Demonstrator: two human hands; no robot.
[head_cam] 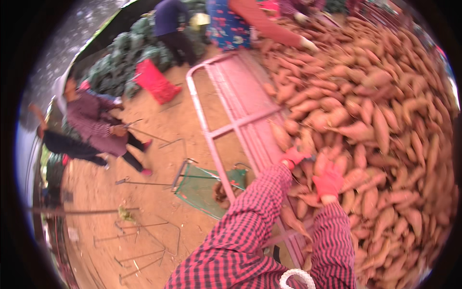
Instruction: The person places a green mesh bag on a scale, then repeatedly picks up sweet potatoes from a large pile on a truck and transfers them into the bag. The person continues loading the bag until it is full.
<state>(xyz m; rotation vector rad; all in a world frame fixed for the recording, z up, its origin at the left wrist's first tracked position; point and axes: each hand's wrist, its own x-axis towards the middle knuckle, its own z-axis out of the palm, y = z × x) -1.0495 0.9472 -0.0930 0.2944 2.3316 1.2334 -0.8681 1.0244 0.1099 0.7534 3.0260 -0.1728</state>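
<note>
A large heap of sweet potatoes fills the right side of the view. My left hand, in a pinkish-red glove, is at the heap's near edge, beside the pink metal side panel. Something small and dark shows at its fingers, too blurred to name. My right hand, gloved in the same colour, rests against sweet potatoes just to the right. Its fingers point away from me; whether they grip one is unclear. Both arms wear red-and-black checked sleeves.
Below the panel's rail, a green mesh bag hangs from a metal frame, with some sweet potatoes inside. Metal stands lie on the dirt ground. A red sack stands near piled green bags. Co-workers stand left and at the far side; one sleeved arm reaches over the heap.
</note>
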